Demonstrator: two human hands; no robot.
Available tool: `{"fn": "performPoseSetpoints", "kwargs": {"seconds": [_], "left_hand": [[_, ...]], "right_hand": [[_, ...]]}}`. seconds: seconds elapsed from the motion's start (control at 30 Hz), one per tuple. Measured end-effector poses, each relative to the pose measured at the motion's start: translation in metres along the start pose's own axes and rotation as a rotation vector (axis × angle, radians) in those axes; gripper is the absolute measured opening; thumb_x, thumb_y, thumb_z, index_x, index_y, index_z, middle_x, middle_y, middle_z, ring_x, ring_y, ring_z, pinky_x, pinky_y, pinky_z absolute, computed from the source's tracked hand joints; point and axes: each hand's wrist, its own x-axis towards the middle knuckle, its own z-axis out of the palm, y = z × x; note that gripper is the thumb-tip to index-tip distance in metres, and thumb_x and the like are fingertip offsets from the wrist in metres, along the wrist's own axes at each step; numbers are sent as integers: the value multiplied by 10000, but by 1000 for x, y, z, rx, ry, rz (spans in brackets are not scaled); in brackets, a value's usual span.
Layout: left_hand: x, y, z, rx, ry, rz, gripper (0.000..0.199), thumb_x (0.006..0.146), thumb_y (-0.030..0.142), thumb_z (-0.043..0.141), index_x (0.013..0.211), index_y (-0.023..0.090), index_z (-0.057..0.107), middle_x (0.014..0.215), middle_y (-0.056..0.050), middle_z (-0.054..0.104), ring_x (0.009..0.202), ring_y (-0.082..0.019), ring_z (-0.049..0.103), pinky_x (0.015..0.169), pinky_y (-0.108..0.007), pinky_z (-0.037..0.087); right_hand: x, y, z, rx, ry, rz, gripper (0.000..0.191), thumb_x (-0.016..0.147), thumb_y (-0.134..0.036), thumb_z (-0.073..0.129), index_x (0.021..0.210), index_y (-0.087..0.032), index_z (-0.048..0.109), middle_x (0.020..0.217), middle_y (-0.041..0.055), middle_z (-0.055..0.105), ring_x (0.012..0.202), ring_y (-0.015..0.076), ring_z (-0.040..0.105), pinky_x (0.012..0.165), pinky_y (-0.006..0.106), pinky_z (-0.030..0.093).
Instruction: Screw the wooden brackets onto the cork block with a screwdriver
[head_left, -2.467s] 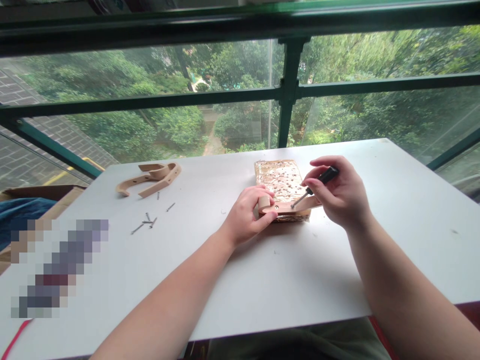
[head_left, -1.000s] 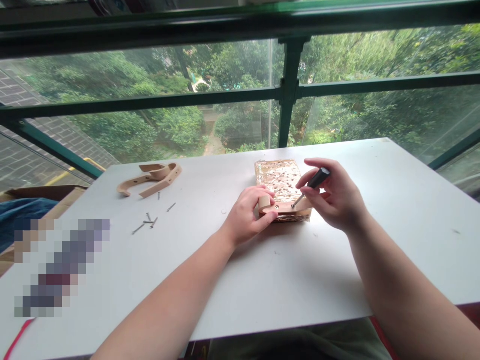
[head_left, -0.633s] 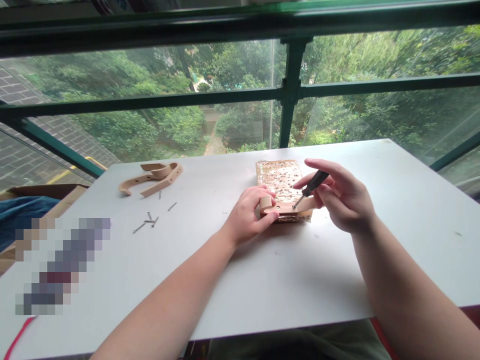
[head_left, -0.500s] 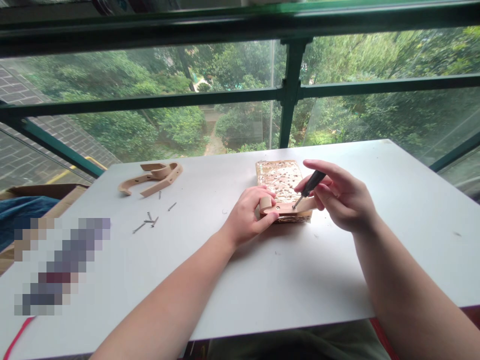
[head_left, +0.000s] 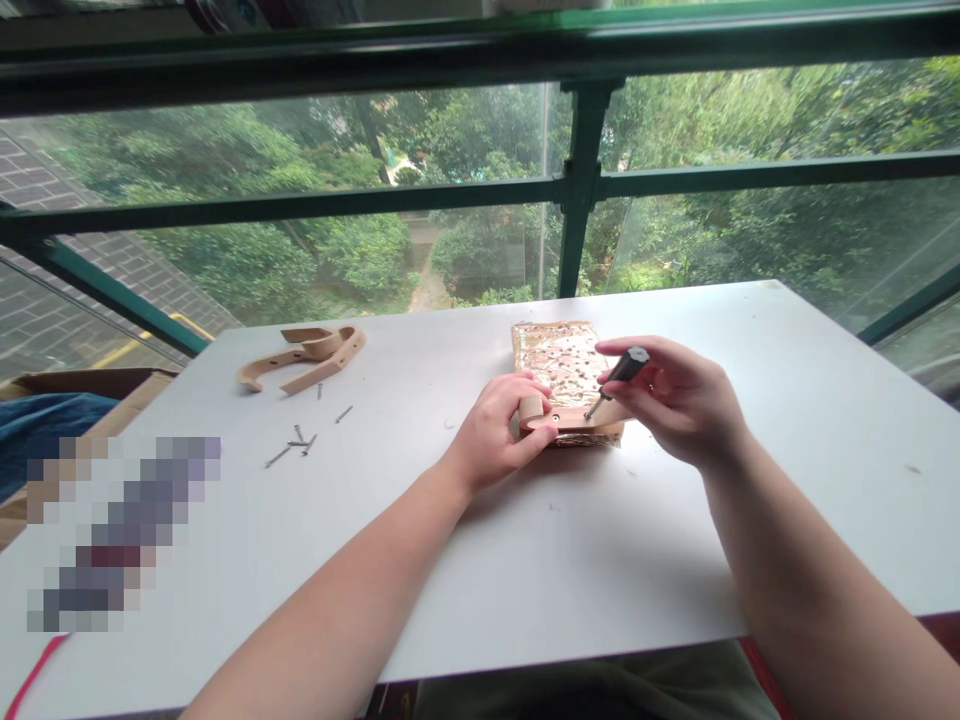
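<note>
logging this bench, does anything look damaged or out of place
The block under the tan curled piece: its shiny top is wrinkled and dotted with dark marks, perhaps holes, so it looks worn. Loose screws also lie scattered on the white table, left of the left hand. I see no spill.

No readable text or numbers.
A pale bluish mark (head_left: 247, 12) on the dark object (head_left: 300, 14) at the top edge may be lettering, but it is too blurred to read; the pixelated patch (head_left: 127, 530) at left is illegible.
</note>
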Motion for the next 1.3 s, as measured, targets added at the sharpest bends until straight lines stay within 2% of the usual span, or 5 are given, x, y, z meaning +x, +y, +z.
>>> {"fn": "performPoseSetpoints", "kwargs": {"seconds": [0.37, 0.5, 0.67, 1.1, 1.3], "left_hand": [[1, 0, 0, -1, -2, -4, 190, 836, 304, 690, 988, 219, 613, 1174, -84, 670, 1275, -272, 527, 1119, -488, 426], [0, 0, 0, 2, -4, -1, 190, 841, 302, 687, 995, 218, 613, 1177, -71, 669, 1278, -260, 523, 1123, -469, 422], [0, -1, 0, 4, 0, 2, 199, 845, 300, 684, 1009, 217, 611, 1193, -69, 663, 1289, -258, 515, 1126, -459, 417], [0, -2, 1, 1, 5, 15, 199, 842, 299, 690, 1004, 213, 612, 1187, -72, 666, 1279, -257, 520, 1124, -463, 419], [0, -2, 1, -8, 8, 10, 198, 838, 294, 694, 998, 213, 611, 1181, -76, 668, 1276, -259, 520, 1129, -476, 412]], "right_hand": [[2, 1, -1, -169, 126, 57, 162, 827, -318, 738, 811, -213, 616, 713, -1, 589, 633, 137, 526, 585, 297, 413], [1, 1, 3, -190, 159, 24, 124, 845, -285, 714, 915, -215, 639, 821, 22, 659, 705, 156, 597, 633, 303, 470], [0, 3, 7, -75, 152, -67, 425, 849, -178, 681, 1245, -244, 544, 894, 32, 685, 794, 188, 656, 686, 327, 520], [-1, 1, -5, 24, -41, 19, 467, 933, -147, 482, 1384, -263, 457, 944, 49, 661, 664, 135, 561, 529, 267, 481], [1, -3, -7, 22, -13, 32, 301, 900, -200, 619, 1197, -242, 598, 949, 58, 654, 837, 193, 677, 671, 318, 549]]}}
